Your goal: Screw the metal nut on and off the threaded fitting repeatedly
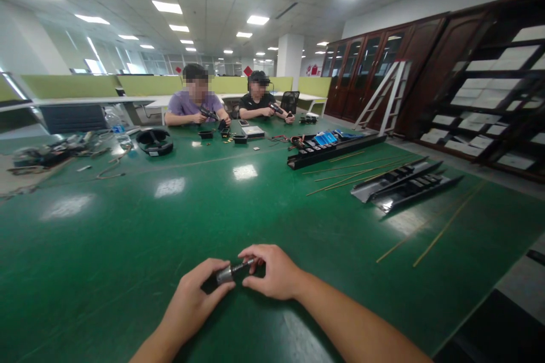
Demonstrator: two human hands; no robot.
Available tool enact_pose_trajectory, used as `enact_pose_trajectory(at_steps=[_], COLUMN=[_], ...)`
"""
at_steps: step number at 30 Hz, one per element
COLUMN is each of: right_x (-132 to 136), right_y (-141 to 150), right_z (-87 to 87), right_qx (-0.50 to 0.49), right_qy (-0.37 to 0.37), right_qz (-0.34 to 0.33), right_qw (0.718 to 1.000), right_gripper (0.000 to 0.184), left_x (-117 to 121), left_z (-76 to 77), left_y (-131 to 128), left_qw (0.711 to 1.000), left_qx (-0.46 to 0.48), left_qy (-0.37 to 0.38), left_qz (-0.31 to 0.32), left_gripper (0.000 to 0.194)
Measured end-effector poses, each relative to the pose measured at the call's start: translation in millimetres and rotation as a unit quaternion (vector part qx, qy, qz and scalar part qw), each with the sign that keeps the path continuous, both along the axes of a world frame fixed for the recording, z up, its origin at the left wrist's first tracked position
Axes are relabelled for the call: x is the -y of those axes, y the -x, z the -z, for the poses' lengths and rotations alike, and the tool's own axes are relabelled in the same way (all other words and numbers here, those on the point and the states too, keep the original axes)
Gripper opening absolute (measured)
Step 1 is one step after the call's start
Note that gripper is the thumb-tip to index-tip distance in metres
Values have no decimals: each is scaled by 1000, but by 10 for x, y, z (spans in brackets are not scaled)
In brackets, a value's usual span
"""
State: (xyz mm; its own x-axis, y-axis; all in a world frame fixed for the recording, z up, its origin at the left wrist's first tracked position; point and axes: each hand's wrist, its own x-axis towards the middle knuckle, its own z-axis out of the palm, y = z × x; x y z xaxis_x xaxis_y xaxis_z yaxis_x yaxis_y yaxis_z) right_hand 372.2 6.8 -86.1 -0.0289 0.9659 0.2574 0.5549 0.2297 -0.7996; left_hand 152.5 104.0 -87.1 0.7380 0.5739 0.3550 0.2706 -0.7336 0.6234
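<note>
My left hand and my right hand meet low over the green table, near its front edge. Between them is a small metal cylinder with a thin shaft. The fingers of my left hand wrap round the cylinder's body. With thumb and fingers my right hand pinches the shaft end. What lies under the palms is hidden.
Two people sit at the far side, each holding a tool. Black trays and dark moulded parts lie on the right, with thin yellow rods beside them. A black round part and cables lie at the left.
</note>
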Motion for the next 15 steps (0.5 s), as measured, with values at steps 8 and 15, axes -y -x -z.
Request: enact_pose_trajectory(at_steps=[8,15], right_x=[15,19], right_y=[5,25], right_z=[-10,-4], right_qx=[48,72], right_qy=[-18,-40], right_qz=[-7,-1], right_qw=[999,997], right_gripper=[36,28], left_x=[30,55], left_z=[8,25], left_y=[-16,-21], left_qw=[999,999], left_qx=[-23,-14], left_qy=[-5,-16], left_qz=[27,35], left_gripper=[26,27])
